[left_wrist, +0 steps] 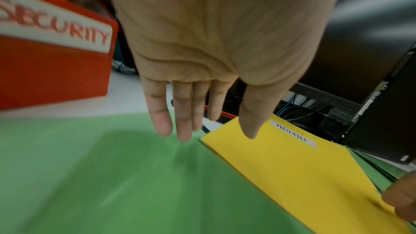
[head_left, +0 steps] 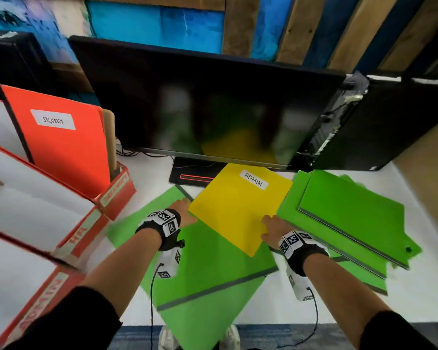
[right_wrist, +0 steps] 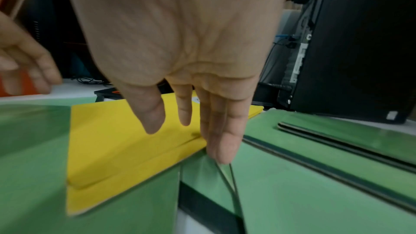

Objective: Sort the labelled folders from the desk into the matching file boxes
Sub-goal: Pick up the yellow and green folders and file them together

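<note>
A yellow folder (head_left: 238,208) labelled ADMIN lies on the white desk, overlapping a green folder (head_left: 200,274) on its left and a stack of green folders (head_left: 352,218) on its right. My left hand (head_left: 187,212) is at the yellow folder's (left_wrist: 292,166) left corner. Its fingers (left_wrist: 162,122) are straight above the green folder (left_wrist: 112,175) and its thumb is over the yellow corner. My right hand (head_left: 269,224) is at the near right edge. Its straight fingertips (right_wrist: 223,156) touch the yellow folder's (right_wrist: 112,149) edge, thumb above. Neither hand grips anything.
Red file boxes stand at the left; the SECURITY box (head_left: 116,190) (left_wrist: 51,63) holds an orange SECURITY folder (head_left: 61,147). Two more red boxes (head_left: 81,231) stand nearer me. A black monitor (head_left: 200,109) and a computer tower (head_left: 390,122) stand behind the folders.
</note>
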### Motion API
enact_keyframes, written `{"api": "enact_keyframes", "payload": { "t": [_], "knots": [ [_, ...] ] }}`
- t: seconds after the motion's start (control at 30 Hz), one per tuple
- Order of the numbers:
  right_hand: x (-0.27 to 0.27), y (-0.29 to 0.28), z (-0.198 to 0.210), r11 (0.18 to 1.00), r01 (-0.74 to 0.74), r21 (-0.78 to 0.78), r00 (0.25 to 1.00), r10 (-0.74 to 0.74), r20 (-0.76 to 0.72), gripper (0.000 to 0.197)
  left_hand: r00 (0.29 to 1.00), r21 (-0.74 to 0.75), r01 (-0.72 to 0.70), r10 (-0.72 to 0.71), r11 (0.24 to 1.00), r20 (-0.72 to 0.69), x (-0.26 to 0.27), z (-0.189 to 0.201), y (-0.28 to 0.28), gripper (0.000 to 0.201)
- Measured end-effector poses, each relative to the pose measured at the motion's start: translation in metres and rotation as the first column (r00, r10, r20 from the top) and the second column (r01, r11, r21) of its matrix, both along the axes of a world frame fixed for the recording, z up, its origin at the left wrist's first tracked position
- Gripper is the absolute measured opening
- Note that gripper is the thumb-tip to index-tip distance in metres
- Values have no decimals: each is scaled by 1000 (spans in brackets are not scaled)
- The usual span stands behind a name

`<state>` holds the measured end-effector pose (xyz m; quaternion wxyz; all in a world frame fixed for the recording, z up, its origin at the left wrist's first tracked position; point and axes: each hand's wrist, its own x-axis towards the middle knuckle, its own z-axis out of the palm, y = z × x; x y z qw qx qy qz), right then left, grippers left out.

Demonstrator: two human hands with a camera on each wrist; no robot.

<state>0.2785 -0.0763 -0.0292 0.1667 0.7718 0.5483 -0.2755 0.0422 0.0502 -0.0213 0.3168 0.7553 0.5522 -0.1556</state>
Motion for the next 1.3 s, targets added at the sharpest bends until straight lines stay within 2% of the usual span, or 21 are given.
{"api": "enact_keyframes", "payload": {
  "t": [0.13, 0.27, 0.37, 0.43, 0.5, 0.6, 0.67, 0.7, 0.73, 0.77, 0.8, 0.87, 0.97, 1.03, 1.1, 1.17, 1.23, 1.3],
  "knots": [
    [10, -1, -12, 998, 2, 71, 998, 3, -67, 56, 991, -33, -126, 128, 991, 51, 24, -14, 7, 79],
    [19, 4, -16, 991, 49, 122, 990, -32, -138, 58, 967, -57, -227, 232, 972, 109, 38, -22, 13, 76],
    [24, 7, -19, 962, 186, 202, 963, -138, -230, 58, 942, -54, -290, 295, 956, 159, 39, -26, 13, 67],
    [28, 9, -21, 911, 328, 251, 926, -256, -278, 60, 945, -31, -284, 285, 958, 159, 34, -26, 11, 54],
    [32, 13, -22, 837, 470, 281, 865, -372, -337, 62, 960, -20, -254, 254, 967, 116, 28, -23, 7, 50],
    [36, 22, -23, 701, 664, 259, 732, -538, -419, 64, 984, -80, -177, 175, 981, -26, 18, -13, 0, 58],
    [35, 29, -20, 619, 781, 89, 562, -633, -533, 54, 985, -105, -124, 111, 987, -129, 8, -10, -5, 57],
    [32, 31, -17, 625, 781, -1, 517, -646, -562, 41, 981, -112, -103, 83, 988, -174, 2, -11, -8, 55],
    [28, 32, -13, 667, 744, -38, 532, -625, -572, 27, 976, -113, -93, 68, 989, -209, -3, -14, -10, 55],
    [23, 33, -11, 734, 679, -27, 598, -573, -561, 13, 971, -105, -97, 71, 990, -228, -8, -14, -13, 57],
    [17, 35, -9, 787, 616, -11, 649, -515, -560, 11, 969, -90, -117, 94, 989, -228, -13, -16, -15, 62],
    [6, 36, -8, 867, 498, -4, 711, -412, -570, 21, 964, -50, -204, 192, 978, -184, -19, -18, -16, 78],
    [-9, 33, -3, 944, 331, -13, 754, -273, -597, 10, 928, -33, -371, 369, 928, -46, -27, -9, -20, 92],
    [-15, 32, 2, 980, 195, 36, 785, -134, -604, 30, 873, -71, -480, 484, 874, 56, -38, -3, -19, 93],
    [-19, 29, 8, 984, 136, 119, 769, -29, -638, 31, 824, -67, -546, 549, 835, 136, -51, 1, -14, 90],
    [-19, 29, 13, 964, 175, 201, 754, 1, -657, 26, 785, -50, -561, 550, 826, 286, -61, 6, -11, 78],
    [-17, 32, 21, 932, 227, 283, 751, 18, -660, 15, 683, -75, -582, 537, 809, 495, -67, 14, -9, 53],
    [-13, 37, 30, 887, 274, 373, 756, 41, -653, 16, 570, -138, -581, 522, 802, 634, -67, 27, -9, 33]
  ]
}}
